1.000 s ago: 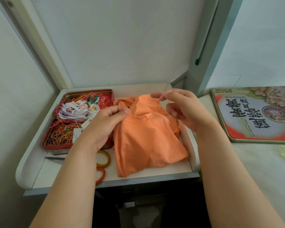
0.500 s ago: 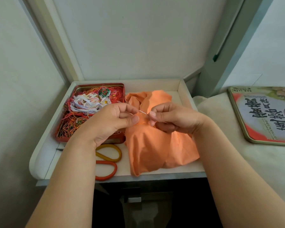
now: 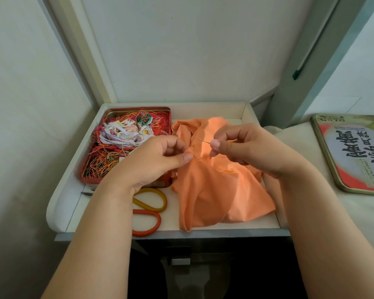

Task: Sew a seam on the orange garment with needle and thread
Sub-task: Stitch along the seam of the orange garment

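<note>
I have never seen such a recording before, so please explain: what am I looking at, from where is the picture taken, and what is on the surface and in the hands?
There is no machine here. A person wears a camera on the head, looking down at their own two bare hands.

On the white tray lies an orange garment. Beside it stands a red tin full of tangled coloured threads, and scissors with yellow and orange handles lie in front of the tin. The tin lid with printed characters lies to the right, off the tray.

The left hand pinches a fold of the garment. The right hand pinches a thin needle, which points to the left above the fabric.
</note>
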`<state>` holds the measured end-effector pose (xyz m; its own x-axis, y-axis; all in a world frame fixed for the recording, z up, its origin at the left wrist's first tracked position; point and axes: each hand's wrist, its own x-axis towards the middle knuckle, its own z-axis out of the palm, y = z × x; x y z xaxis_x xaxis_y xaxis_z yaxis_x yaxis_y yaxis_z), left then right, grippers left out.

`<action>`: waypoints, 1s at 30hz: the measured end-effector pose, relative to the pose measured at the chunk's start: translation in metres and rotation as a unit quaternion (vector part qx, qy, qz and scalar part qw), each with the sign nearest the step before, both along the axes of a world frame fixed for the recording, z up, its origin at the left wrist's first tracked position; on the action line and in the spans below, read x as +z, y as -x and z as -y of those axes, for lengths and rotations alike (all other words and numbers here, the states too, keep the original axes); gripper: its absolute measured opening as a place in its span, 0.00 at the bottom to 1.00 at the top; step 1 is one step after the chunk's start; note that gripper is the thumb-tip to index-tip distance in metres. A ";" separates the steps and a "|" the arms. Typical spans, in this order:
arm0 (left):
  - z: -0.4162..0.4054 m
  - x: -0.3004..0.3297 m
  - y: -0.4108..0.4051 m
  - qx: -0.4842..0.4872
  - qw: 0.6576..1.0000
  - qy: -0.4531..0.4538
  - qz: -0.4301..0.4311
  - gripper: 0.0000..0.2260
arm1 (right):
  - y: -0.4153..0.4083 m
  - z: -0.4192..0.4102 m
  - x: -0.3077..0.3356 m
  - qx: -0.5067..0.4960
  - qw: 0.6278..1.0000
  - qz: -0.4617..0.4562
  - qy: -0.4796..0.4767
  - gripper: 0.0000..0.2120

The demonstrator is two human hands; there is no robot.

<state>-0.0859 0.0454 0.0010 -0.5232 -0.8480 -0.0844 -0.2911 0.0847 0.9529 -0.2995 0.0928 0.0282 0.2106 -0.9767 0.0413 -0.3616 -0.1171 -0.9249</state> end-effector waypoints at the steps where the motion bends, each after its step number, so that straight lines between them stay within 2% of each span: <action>1: -0.001 0.002 0.000 -0.005 1.000 -0.014 -0.020 0.02 | 0.000 0.000 -0.001 0.002 1.000 0.002 -0.010 0.14; 6: -0.010 0.008 0.006 -0.030 0.992 -0.076 -0.095 0.06 | -0.004 0.006 -0.015 0.082 0.988 0.083 -0.101 0.12; 9: -0.010 0.010 0.010 -0.007 0.991 -0.086 -0.101 0.05 | -0.006 0.011 -0.022 0.094 0.979 0.130 -0.125 0.12; 12: -0.009 0.010 0.010 0.014 0.989 -0.097 -0.110 0.08 | -0.006 0.013 -0.021 -0.028 0.984 0.158 -0.075 0.13; 14: -0.009 0.010 0.009 0.017 0.988 -0.106 -0.112 0.09 | -0.009 0.013 -0.017 -0.158 0.973 0.168 0.031 0.13; 17: -0.009 0.010 0.010 0.031 0.986 -0.120 -0.107 0.08 | -0.011 0.009 -0.007 -0.312 0.902 0.213 0.209 0.13; 20: -0.004 0.007 0.008 0.050 0.984 -0.138 -0.104 0.10 | 0.001 0.004 0.002 -0.411 0.821 0.255 0.305 0.10; 22: 0.000 0.004 0.005 0.060 0.984 -0.143 -0.087 0.12 | 0.013 0.004 0.002 -0.457 0.792 0.249 0.319 0.09; 27: 0.008 0.000 0.002 0.125 0.980 -0.124 -0.095 0.11 | 0.038 0.012 -0.014 -0.535 0.804 0.162 0.202 0.08; 29: 0.014 -0.001 -0.002 0.234 0.961 -0.081 -0.119 0.10 | 0.046 0.012 -0.016 -0.556 0.797 0.147 0.182 0.08; 30: 0.017 -0.003 -0.006 0.317 0.935 -0.050 -0.150 0.09 | 0.047 0.012 -0.016 -0.565 0.794 0.138 0.176 0.08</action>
<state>-0.0801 0.0279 -0.0015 0.0701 -0.9915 -0.1100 0.0286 -0.1082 0.9937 -0.3469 0.0809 0.0125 -0.8573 -0.4527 0.2451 -0.2084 -0.1303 -0.9693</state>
